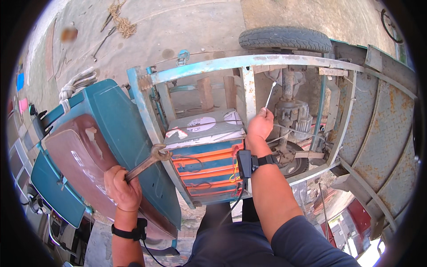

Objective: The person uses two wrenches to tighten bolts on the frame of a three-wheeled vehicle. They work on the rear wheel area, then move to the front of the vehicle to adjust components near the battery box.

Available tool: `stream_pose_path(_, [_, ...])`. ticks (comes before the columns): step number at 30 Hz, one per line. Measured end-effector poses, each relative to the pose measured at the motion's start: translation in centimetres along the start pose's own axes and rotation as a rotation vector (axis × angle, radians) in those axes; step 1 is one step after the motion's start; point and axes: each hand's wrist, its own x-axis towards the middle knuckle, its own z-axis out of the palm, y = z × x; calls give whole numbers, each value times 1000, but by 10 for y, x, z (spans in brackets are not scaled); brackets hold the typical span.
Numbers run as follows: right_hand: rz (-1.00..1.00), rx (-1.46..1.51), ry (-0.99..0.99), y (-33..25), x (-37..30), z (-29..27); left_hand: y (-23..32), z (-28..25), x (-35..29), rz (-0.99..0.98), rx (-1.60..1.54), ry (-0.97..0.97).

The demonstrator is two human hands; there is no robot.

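My left hand is closed round the handle of a large, worn open-end wrench, its jaw pointing up and right over a frame bar. In my right hand, fingers pinched, is a thin silver wrench, pointing up and away over the frame opening. Beyond and right of that hand lies a greasy axle with a motor housing. Below my right wrist sits a stack of blue and orange batteries, with a grey board on top.
The rusty pale-blue frame surrounds the batteries and axle. A tyre lies at its far side, a rusty metal cargo bed at right. A teal body with a torn brown seat stands at left. Rope lies on the ground.
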Motion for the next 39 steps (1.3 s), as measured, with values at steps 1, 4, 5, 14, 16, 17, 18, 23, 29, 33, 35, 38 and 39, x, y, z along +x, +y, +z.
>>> stream_pose_path(1, [12, 0, -5, 0, 0, 0, 1, 0, 0, -4, 3, -3])
stream_pose_path(4, [36, -6, -14, 0, 0, 1, 2, 0, 2, -10, 11, -8])
stream_pose_path(5, [36, -14, -14, 3, 3, 2, 2, 0, 2, -7, 14, -9])
stream_pose_path(14, [48, -114, -26, -1, 2, 0, 3, 1, 1, -14, 36, -12])
stream_pose_path(16, [43, -123, -29, 0, 3, 0, 3, 1, 2, -13, 34, -14])
stream_pose_path(17, [43, -129, -33, 0, 3, 0, 2, 1, 1, -10, 35, -9])
stream_pose_path(18, [44, -136, -38, -1, 3, 0, 1, 2, 1, -6, 35, -4])
stream_pose_path(23, [67, -149, -53, -12, -3, -5, 1, 1, 0, -6, 59, -15])
stream_pose_path(29, [79, -148, -58, -14, -4, -6, 0, 2, -1, 5, 58, -8])
stream_pose_path(33, [71, -141, -54, -9, 0, -4, 1, 2, -1, 2, 60, -11])
stream_pose_path(35, [78, -124, -49, -9, -1, -4, 1, 2, 0, 7, 60, -7])
stream_pose_path(38, [72, -120, -46, -7, 0, -2, 2, 2, 1, 6, 60, -6])
stream_pose_path(39, [68, -123, -46, -6, 1, -2, 2, 2, 1, 4, 61, -6])
